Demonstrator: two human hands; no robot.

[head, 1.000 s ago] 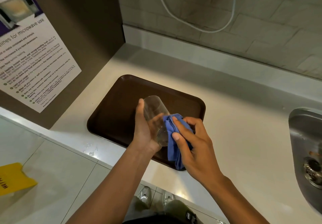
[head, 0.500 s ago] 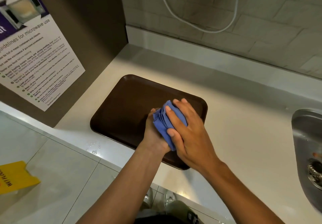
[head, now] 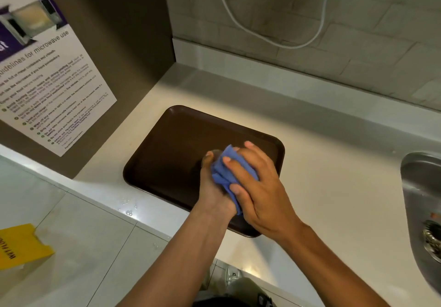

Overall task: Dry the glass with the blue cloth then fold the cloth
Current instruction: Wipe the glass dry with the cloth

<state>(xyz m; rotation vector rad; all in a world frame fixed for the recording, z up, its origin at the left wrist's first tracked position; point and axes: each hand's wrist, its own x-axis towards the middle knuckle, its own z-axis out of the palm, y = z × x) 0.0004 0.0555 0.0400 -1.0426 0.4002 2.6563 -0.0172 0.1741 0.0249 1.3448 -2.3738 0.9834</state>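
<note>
Over the brown tray (head: 167, 154) my left hand (head: 211, 192) grips the clear glass (head: 214, 153), of which only a faint bit of rim shows past my fingers. The blue cloth (head: 225, 175) is bunched over the glass. My right hand (head: 260, 187) presses the cloth against it, fingers spread across the fabric. Most of the glass is hidden by cloth and hands.
The tray lies on a pale counter (head: 334, 187) whose front edge runs toward lower right. A steel sink (head: 420, 201) is at the right. A brown wall panel with a microwave notice (head: 47, 87) stands left. Water drops (head: 128, 207) lie near the counter edge. A yellow wet-floor sign (head: 21, 247) is on the floor.
The glass, plainly visible a second ago in my left hand, is now almost covered by the cloth. My right hand has slid the cloth up and over it.
</note>
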